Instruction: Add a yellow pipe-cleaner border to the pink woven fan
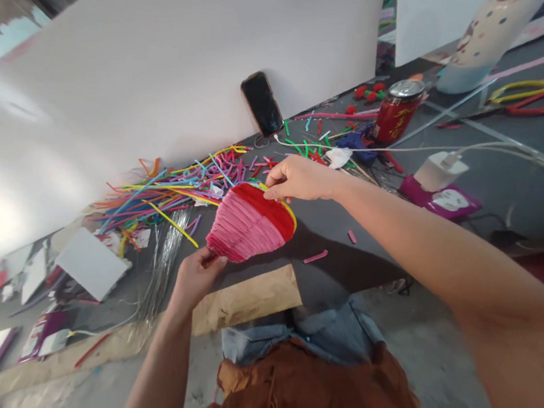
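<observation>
Fuzzy panel (251, 227), made of rows of ribbed strips: pink across the middle, a red band on the upper right, darker pink at the lower-left end, where it narrows; a yellow strip (294, 216) trims the wide end. It sits between the person's two hands, over the dark tabletop (340, 219) near its front edge. Right hand (300, 180) pinches the upper rim; left hand (199, 275) grips the narrow corner, thumb on top.

Room: tabletop fairly open to the right, with two pink offcuts (315, 257); a heap of coloured stems (192, 187) crowds the far left side; brown paper (249, 298) lies along the front edge.

Panel's underside and several fingertips hidden; contact with tabletop cannot be told; bottle (486, 42) cut off by upper border
</observation>
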Available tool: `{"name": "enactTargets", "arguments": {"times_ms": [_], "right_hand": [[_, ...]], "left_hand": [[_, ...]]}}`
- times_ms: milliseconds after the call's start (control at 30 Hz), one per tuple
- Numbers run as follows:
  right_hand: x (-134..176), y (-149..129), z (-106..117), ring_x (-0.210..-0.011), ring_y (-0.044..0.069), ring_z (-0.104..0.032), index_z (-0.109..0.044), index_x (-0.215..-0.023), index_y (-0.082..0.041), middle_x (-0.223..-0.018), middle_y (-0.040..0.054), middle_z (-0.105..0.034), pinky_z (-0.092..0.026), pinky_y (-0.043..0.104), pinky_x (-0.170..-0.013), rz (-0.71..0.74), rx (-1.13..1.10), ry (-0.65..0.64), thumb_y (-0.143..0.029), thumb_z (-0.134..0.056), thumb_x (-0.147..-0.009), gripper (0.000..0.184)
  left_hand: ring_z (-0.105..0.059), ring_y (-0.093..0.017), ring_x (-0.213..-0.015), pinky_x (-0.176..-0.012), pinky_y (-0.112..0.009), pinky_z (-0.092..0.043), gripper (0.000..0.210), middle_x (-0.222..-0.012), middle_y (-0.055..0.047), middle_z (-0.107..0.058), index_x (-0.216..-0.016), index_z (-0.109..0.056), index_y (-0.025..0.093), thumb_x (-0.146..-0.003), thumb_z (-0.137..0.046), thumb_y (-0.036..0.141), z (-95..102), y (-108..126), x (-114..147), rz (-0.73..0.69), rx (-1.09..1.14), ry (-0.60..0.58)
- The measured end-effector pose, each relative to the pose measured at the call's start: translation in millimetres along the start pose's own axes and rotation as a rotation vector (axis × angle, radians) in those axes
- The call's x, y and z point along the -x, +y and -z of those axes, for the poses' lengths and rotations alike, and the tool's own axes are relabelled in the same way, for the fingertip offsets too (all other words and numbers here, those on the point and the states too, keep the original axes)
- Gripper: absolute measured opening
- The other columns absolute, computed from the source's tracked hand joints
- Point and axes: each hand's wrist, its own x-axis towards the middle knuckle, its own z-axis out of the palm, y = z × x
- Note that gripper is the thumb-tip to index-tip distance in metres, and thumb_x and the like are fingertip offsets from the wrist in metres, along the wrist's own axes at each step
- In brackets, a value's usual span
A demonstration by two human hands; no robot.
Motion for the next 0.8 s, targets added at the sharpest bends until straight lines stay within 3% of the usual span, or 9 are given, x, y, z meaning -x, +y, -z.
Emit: {"name": "enactTargets", "arguments": {"times_ms": [133,233,533,800], "right_hand": [[-7.7,7.9,-14.6,-0.049,0.006,-0.053,-0.062,-0.062,-0.014,-0.053,-0.0030,-0.059,-0.045,0.020,-0.053,-0.167,-0.184,0.005,-0.023,-0.070,-0.075,0.018],[-11.9,20.1,-30.2,-0.049,0.006,-0.053,-0.060,-0.060,-0.015,-0.053,-0.0036,-0.058,-0.045,0.018,-0.052,-0.239,-0.177,-0.006,-0.021,-0.066,-0.077,0.019],[-22.9,42.4,-55.9,-0.048,0.008,-0.053,-0.061,-0.057,-0.016,-0.053,-0.0014,-0.060,-0.039,0.020,-0.054,-0.303,0.130,0.025,-0.020,-0.061,-0.078,0.021],[-25.2,44.1,-60.5,-0.051,0.011,-0.060,-0.065,-0.068,-0.017,-0.062,0.0007,-0.068,-0.042,0.021,-0.056,-0.331,0.281,0.052,-0.026,-0.058,-0.080,0.016]], "left_hand": [[-0.053,-0.015,-0.059,-0.058,-0.025,-0.043,0.032,-0.060,0.000,-0.062,-0.068,-0.065,0.014,-0.064,-0.064,0.045,22.1,1.6,-9.7,0.036,0.046,-0.278],[-0.049,-0.014,-0.057,-0.056,-0.024,-0.040,0.033,-0.056,0.001,-0.056,-0.061,-0.061,0.014,-0.063,-0.063,0.047,27.6,-3.3,-15.2,0.065,0.001,-0.362],[-0.050,-0.016,-0.063,-0.060,-0.025,-0.034,0.034,-0.062,0.002,-0.056,-0.068,-0.062,0.017,-0.072,-0.049,0.048,25.1,-19.3,-27.0,0.000,-0.335,-0.338],[-0.054,-0.018,-0.065,-0.059,-0.026,-0.031,0.027,-0.065,-0.001,-0.057,-0.068,-0.056,0.019,-0.077,-0.044,0.041,23.7,-7.6,-28.1,0.029,-0.597,-0.380]]}}
